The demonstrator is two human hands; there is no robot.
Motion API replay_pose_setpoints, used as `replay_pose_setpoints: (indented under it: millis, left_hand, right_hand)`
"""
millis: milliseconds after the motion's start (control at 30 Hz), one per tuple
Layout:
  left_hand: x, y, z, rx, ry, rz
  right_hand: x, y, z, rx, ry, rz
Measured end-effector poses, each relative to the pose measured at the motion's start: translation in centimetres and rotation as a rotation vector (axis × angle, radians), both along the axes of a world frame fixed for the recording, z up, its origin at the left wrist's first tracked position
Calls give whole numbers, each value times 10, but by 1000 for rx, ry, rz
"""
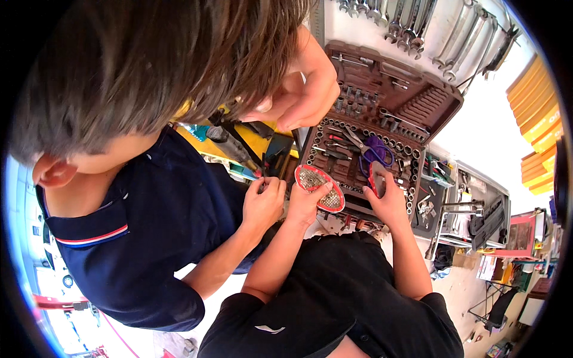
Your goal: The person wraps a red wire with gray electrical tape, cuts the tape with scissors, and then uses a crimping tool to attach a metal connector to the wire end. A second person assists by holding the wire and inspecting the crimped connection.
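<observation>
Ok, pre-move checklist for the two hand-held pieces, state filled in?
1. Left hand gripping the red-rimmed mesh-faced piece: ok.
2. Right hand gripping the second red-rimmed piece: ok.
3. The two pieces held apart: ok.
4. Co-worker's lower hand well clear of the left hand: not ok, close beside it.
5. Purple-handled scissors out of the open tool case: not ok, lying over the sockets.
6. Full face of the second piece undamaged: cannot tell, steeply tilted and partly covered by fingers.

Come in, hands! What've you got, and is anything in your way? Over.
Left hand gripping red-rimmed piece. Right hand gripping red-edged piece. Co-worker's hand close on the left, not blocking. Open tool case beyond.
</observation>
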State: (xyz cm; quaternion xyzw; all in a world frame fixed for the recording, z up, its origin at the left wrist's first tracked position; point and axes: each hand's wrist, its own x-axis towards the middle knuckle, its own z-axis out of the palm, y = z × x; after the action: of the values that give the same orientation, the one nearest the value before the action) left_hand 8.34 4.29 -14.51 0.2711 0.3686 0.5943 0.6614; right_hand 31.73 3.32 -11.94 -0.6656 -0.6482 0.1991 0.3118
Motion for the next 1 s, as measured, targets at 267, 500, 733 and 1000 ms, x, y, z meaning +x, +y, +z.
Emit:
replay_pose_setpoints:
  millis: [267, 500, 733, 1000]
  left_hand:
    - [3, 7, -19, -37, 78, -31]
    - [-20, 15, -78, -195, -25, -207]
    - [-17, 51, -117, -97, 521, -206]
    - [2, 97, -122, 37, 1328, -135]
  right_hand:
    - [1, -11, 2, -82, 67, -27]
    - [25, -21, 7, -180, 106, -143]
    - [45, -52, -16, -130, 87, -188]
    - [29, -95, -13, -338, 185, -100]
